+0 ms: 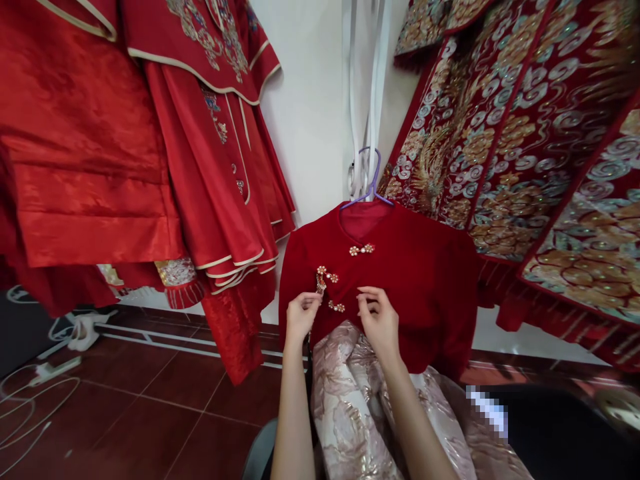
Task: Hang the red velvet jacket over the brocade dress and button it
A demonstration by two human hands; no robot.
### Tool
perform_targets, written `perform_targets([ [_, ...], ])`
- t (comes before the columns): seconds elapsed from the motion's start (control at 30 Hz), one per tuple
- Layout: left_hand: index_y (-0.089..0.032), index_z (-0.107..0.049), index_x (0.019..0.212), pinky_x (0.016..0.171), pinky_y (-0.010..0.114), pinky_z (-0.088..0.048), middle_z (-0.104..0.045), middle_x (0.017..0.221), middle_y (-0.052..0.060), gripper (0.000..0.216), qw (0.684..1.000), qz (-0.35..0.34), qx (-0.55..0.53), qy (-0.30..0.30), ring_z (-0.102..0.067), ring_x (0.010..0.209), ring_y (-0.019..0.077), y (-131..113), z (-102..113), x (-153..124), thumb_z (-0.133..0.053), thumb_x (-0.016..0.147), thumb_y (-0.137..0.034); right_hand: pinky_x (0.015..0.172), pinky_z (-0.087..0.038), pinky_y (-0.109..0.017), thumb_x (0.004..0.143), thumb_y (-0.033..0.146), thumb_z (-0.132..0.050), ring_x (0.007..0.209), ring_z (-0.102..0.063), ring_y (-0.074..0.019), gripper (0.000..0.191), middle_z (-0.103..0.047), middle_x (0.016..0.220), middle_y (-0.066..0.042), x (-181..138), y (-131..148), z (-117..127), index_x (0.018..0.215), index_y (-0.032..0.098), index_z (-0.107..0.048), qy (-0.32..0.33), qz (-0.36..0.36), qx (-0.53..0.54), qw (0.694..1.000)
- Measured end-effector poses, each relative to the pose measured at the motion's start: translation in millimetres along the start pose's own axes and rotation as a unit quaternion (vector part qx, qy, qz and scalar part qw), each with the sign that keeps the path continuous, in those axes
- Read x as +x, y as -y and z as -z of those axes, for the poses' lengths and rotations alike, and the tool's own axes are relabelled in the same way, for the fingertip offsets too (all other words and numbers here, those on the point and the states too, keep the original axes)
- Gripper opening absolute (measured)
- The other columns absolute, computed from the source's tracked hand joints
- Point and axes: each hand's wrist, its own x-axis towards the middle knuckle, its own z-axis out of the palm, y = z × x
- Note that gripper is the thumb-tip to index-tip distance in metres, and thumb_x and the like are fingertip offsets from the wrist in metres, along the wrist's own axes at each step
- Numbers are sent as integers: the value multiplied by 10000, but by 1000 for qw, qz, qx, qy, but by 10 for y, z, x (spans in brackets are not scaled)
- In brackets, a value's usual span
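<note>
A dark red velvet jacket (425, 287) hangs in front of me on a purple hanger (371, 183). At its neck sits a fastened clasp (362, 250) of gold flowers and pearls. Lower down, a beaded ornament (321, 283) dangles beside a second flower clasp (330, 275), and another beaded clasp (337, 306) lies below. My left hand (301, 315) is closed, its fingertips pinching the lower end of the beaded ornament. My right hand (379, 323) is closed in a pinch close to the jacket front; what lies between its fingertips is too small to make out.
Patterned pinkish fabric (345, 407) spreads below the jacket, under my forearms. Red garments (210, 167) hang at the left, a heavily embroidered one (510, 153) at the right. White shoes (83, 332), a power strip (55, 370) and cables lie on the tiled floor.
</note>
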Motion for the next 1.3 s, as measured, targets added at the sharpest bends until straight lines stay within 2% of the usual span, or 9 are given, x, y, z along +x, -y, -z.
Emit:
perform_targets([
  [0.13,-143,-700,802,777,263,-522,-733,840,73,108,997,-20,17,79,-674,765,144,-96,64,-45,-612,766,-194,580,-479,-249,859,374,-505,629,-587,-138,242,-662,892,-67,14,155,75,993,189,-586,-10,5,22,1000],
  [0.2,-136,-701,826,781,279,-527,-734,851,83,111,991,-20,43,126,-678,765,153,-89,23,-75,-626,758,-179,641,-498,-262,845,340,-518,678,-605,-148,215,-665,880,-67,11,118,49,970,185,-598,13,13,4,1000],
  [0.27,-122,-693,854,781,288,-531,-730,859,98,126,987,-19,65,147,-682,774,162,-45,-52,-94,-650,741,-160,701,-510,-282,827,305,-525,734,-620,-162,214,-666,880,-73,6,17,4,974,174,-607,50,17,-24,998],
  [0.37,-109,-673,878,767,287,-539,-724,844,107,157,986,-19,77,148,-684,777,165,35,-157,-95,-676,727,-151,727,-522,-314,810,294,-521,780,-633,-183,280,-661,921,-103,-2,-163,-57,1028,141,-608,107,12,-66,992],
  [0.5,-110,-678,838,765,292,-548,-731,823,107,124,988,-18,64,142,-691,757,168,57,-192,-84,-688,726,-162,773,-525,-346,809,303,-515,795,-644,-192,323,-650,968,-128,-13,-281,-89,1049,118,-625,122,16,-108,986],
  [0.83,-149,-682,735,695,281,-535,-722,734,71,164,992,-28,86,91,-685,694,173,26,-186,-89,-759,665,-275,816,-512,-350,833,297,-496,826,-653,-203,332,-657,980,-123,-30,-227,-108,1063,107,-642,136,28,-139,980],
  [1.03,-151,-676,700,649,256,-509,-706,700,61,201,995,-30,51,83,-656,647,153,74,-205,-72,-778,635,-311,795,-514,-331,831,294,-497,789,-654,-183,303,-665,951,-100,-28,-207,-109,1033,127,-649,136,9,-116,984],
  [1.13,-140,-679,690,643,252,-505,-706,694,66,254,996,2,-7,94,-649,638,149,43,-210,-81,-808,599,-339,796,-513,-332,811,242,-491,765,-644,-168,292,-658,933,-92,-25,-213,-99,1032,127,-642,133,2,-106,985],
  [1.3,-108,-699,755,701,282,-543,-713,713,94,391,969,124,-122,174,-669,667,156,-166,-209,-146,-729,692,-492,787,-509,-320,665,140,-574,811,-605,-174,419,-610,958,-88,-41,-227,-95,1083,127,-599,164,38,-125,978],
])
